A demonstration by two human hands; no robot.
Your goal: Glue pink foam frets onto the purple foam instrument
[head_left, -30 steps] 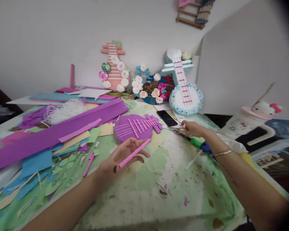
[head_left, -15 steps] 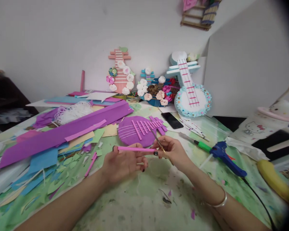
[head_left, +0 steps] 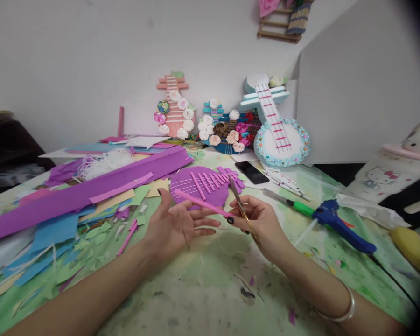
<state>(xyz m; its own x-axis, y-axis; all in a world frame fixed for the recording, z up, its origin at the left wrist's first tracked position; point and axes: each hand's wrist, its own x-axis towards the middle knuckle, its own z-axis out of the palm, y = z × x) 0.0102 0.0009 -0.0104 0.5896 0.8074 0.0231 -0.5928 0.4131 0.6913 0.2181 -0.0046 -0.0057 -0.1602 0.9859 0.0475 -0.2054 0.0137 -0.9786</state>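
My right hand (head_left: 262, 226) pinches one end of a narrow pink strip (head_left: 203, 201) between thumb and finger and also holds a pair of scissors (head_left: 243, 212), blades pointing up and away. The strip slants up to the left over the fingers of my left hand (head_left: 180, 221). That hand is palm up with fingers spread, gripping nothing; whether the strip touches it I cannot tell. Just beyond both hands lies a flat purple lute-shaped craft piece (head_left: 185, 182), with white strings and a row of pink-purple crossbars.
On the left are a long purple sheet (head_left: 73, 200), white cord (head_left: 107, 163) and paper scraps. A blue glue gun (head_left: 343, 226), a craft knife (head_left: 276, 196) and a phone (head_left: 252, 172) lie to the right. Decorated lute models (head_left: 280, 140) lean against the back wall.
My left hand has let go of the strip's left end and opened its fingers. The strip now tilts, its left end raised, still in my right hand.
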